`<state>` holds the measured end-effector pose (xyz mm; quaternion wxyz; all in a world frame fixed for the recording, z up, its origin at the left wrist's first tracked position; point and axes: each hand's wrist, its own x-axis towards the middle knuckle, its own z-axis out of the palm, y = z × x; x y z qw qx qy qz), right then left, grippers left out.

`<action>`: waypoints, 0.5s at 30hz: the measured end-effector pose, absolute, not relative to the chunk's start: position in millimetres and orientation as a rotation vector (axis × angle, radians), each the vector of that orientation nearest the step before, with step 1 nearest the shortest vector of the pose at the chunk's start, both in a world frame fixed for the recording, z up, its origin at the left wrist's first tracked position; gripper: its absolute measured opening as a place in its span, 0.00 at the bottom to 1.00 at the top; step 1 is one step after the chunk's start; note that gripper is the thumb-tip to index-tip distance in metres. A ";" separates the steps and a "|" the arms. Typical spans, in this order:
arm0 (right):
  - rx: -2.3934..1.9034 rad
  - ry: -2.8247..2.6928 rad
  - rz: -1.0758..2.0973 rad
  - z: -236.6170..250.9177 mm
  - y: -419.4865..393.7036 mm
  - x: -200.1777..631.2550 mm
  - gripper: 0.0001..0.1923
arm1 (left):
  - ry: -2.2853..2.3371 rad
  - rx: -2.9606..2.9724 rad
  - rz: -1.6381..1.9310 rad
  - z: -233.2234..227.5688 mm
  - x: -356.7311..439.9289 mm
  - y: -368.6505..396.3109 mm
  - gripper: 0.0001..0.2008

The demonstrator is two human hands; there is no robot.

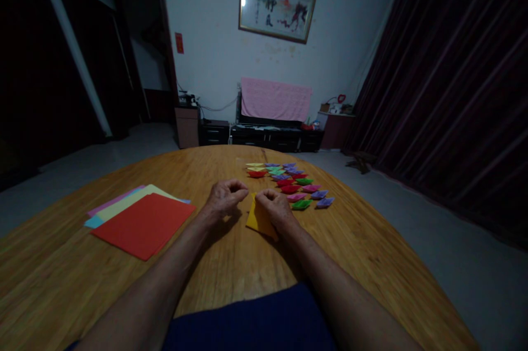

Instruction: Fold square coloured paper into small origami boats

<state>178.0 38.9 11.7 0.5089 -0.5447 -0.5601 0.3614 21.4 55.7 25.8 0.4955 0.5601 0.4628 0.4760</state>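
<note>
Pinching folded yellow paper (259,222), the person's right hand (275,207) sits mid-surface, thumb and fingers clamped on the upper part. Paper's lower edge slants down to a corner beside the right wrist; cannot tell whether that edge touches the wood. Left hand (225,197) just beside, narrow gap between the two; its thumb and fingertips are drawn together, and whether they grip anything thin cannot be told.

Surface (214,279): round, wooden, far rim curving in front of a black low cabinet (264,137). Right of the right hand, origami boats (290,189) in uneven rows, several colours. Nearest green boat (302,205) lies close to that hand, so little room on this side; a band of wood grain runs between the outermost purple boat (325,203) and the right rim.

Left of the left forearm, fanned paper sheets, red sheet (144,224) uppermost, pale yellow, blue and pink edges showing beneath. Stack well inside the left rim; its right corner near the left wrist. More wood between forearms, down to dark blue fabric (251,322).
</note>
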 end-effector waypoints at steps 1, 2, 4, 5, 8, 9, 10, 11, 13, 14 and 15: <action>-1.313 -1.341 0.858 11.8 39.1 178.4 0.10 | 1.120 1.367 1.137 26.7 22.1 54.7 0.06; -1.307 -1.338 0.851 11.8 39.4 178.5 0.10 | 1.113 1.361 1.117 27.2 23.1 53.1 0.06; -1.294 -1.345 0.850 11.3 39.7 178.2 0.10 | 1.084 1.324 1.083 26.4 25.5 49.2 0.06; -1.289 -1.353 0.853 11.0 39.8 177.9 0.11 | 1.061 1.305 1.072 25.2 26.6 47.4 0.07; -1.276 -1.373 0.872 11.2 38.9 176.9 0.11 | 0.987 1.260 1.064 20.1 28.4 44.6 0.08; -1.272 -1.378 0.885 11.8 38.2 176.7 0.11 | 0.971 1.254 1.065 18.4 28.4 44.8 0.08; -1.267 -1.383 0.900 12.6 37.2 176.5 0.11 | 0.962 1.254 1.066 16.9 28.1 45.2 0.08; -1.262 -1.383 0.915 13.5 36.3 176.4 0.11 | 0.957 1.257 1.065 15.7 27.7 45.8 0.08; -1.252 -1.385 0.943 15.3 34.4 176.2 0.11 | 0.945 1.267 1.059 14.7 26.5 46.5 0.09; -1.244 -1.389 0.953 15.8 33.7 176.1 0.11 | 0.935 1.269 1.061 14.8 25.8 46.2 0.10; -1.235 -1.398 0.970 16.0 33.4 176.0 0.11 | 0.924 1.272 1.066 15.2 25.1 45.5 0.09</action>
